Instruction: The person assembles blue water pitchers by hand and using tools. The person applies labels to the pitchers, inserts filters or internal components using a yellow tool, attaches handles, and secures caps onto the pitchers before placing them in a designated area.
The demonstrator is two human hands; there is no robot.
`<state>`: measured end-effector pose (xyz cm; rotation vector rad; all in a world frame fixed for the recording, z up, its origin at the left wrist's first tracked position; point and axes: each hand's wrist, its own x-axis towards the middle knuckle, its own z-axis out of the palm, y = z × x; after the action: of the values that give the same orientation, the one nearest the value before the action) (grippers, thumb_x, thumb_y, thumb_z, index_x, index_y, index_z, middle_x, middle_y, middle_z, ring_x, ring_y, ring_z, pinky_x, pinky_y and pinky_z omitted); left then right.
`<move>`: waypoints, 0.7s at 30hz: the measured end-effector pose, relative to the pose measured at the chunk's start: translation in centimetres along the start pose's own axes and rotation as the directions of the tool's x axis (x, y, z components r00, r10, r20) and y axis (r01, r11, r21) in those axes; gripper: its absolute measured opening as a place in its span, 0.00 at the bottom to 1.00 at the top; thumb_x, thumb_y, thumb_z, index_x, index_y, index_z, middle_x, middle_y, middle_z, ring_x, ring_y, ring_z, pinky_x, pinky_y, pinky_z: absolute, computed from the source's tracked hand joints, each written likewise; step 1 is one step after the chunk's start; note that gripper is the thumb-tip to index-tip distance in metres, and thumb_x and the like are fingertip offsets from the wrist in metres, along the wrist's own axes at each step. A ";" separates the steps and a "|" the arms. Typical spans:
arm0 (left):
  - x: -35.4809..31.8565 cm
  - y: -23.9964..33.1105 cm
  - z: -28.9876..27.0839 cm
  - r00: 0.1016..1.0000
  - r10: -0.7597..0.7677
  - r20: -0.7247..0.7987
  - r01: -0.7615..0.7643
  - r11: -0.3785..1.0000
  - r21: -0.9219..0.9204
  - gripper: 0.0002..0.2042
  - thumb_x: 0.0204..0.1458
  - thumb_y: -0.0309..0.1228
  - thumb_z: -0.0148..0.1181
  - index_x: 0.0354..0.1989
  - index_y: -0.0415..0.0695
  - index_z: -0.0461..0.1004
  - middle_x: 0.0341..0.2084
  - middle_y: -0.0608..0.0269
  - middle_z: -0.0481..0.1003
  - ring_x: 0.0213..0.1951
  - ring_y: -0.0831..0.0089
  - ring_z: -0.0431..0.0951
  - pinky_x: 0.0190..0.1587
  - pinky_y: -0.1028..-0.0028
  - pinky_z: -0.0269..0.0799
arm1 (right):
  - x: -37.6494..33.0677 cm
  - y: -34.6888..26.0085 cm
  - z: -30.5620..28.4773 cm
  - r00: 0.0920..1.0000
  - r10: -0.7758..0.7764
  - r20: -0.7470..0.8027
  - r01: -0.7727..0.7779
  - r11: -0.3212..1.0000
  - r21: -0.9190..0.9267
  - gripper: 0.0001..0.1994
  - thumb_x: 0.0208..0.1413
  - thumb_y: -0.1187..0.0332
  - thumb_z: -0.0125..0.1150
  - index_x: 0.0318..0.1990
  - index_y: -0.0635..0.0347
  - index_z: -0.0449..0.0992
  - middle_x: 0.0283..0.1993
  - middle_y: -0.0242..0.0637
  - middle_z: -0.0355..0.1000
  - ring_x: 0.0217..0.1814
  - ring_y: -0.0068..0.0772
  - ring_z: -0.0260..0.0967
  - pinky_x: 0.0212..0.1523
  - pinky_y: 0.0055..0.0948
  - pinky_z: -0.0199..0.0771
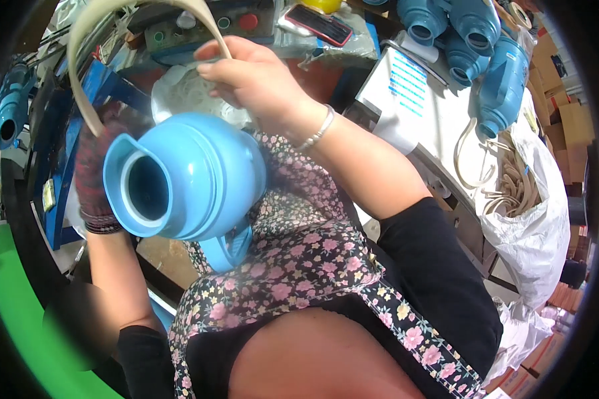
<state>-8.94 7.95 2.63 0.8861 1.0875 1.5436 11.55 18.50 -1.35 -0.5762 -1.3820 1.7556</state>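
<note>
Blue plastic jug (193, 179) rests against the lap, its mouth facing up-left, steadied by the gloved left hand (96, 179) closed on its side. The right hand (253, 76) pinches a cream rubber ring (80, 73); the springy ring may slip from this thin grip.

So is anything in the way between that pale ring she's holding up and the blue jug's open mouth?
Nothing visible. The right hand pinches the cream ring above the blue jug, held by the gloved left hand; its mouth is open and unobstructed.

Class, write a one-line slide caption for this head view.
Gloved left hand steadies a blue jug while the right hand pinches a cream strip.
</note>
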 end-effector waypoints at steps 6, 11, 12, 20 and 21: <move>-2.1 -4.0 -2.3 0.946 -0.323 0.028 0.322 0.946 0.050 0.26 0.60 0.47 0.46 0.56 0.36 0.65 0.47 0.47 0.73 0.45 0.59 0.78 0.48 0.61 0.77 | -3.3 0.7 1.4 0.958 0.236 -0.163 -0.186 0.943 0.275 0.09 0.52 0.67 0.64 0.36 0.59 0.72 0.26 0.27 0.67 0.23 0.15 0.59 0.24 0.18 0.61; -2.1 -3.0 -0.8 0.918 -0.368 0.147 0.397 0.864 -0.311 0.26 0.55 0.41 0.47 0.58 0.35 0.64 0.40 0.54 0.70 0.39 0.64 0.75 0.46 0.66 0.75 | -3.5 0.3 2.2 0.928 0.260 -0.266 -0.186 0.944 0.274 0.09 0.52 0.67 0.64 0.35 0.60 0.71 0.28 0.29 0.69 0.27 0.18 0.63 0.30 0.19 0.64; -1.7 -3.2 -1.0 0.943 -0.305 0.132 0.332 0.894 -0.303 0.26 0.53 0.39 0.48 0.58 0.35 0.64 0.37 0.56 0.70 0.37 0.66 0.74 0.45 0.68 0.74 | -2.8 0.9 1.1 0.943 0.275 -0.189 -0.208 0.927 0.311 0.08 0.54 0.67 0.62 0.37 0.61 0.71 0.30 0.30 0.70 0.29 0.21 0.65 0.32 0.21 0.68; 0.2 -5.6 -0.6 0.992 -0.029 0.122 0.073 0.923 -0.377 0.28 0.42 0.24 0.56 0.56 0.33 0.64 0.23 0.68 0.68 0.28 0.77 0.71 0.45 0.74 0.72 | -2.6 1.1 -2.8 0.932 0.336 0.133 -0.338 0.677 0.653 0.14 0.63 0.67 0.49 0.51 0.65 0.69 0.45 0.49 0.74 0.44 0.41 0.76 0.46 0.39 0.80; -0.1 -5.4 -0.3 0.994 -0.023 0.110 0.064 0.923 -0.380 0.28 0.42 0.24 0.56 0.56 0.33 0.64 0.23 0.68 0.68 0.28 0.77 0.71 0.45 0.74 0.72 | -2.7 1.2 -2.9 0.929 0.345 0.132 -0.346 0.689 0.637 0.14 0.63 0.67 0.49 0.52 0.64 0.69 0.46 0.49 0.74 0.44 0.41 0.76 0.46 0.39 0.80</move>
<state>-7.49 8.23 -2.62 0.6577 0.6908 1.5838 14.88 17.92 -3.64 -0.4512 -0.5770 2.3798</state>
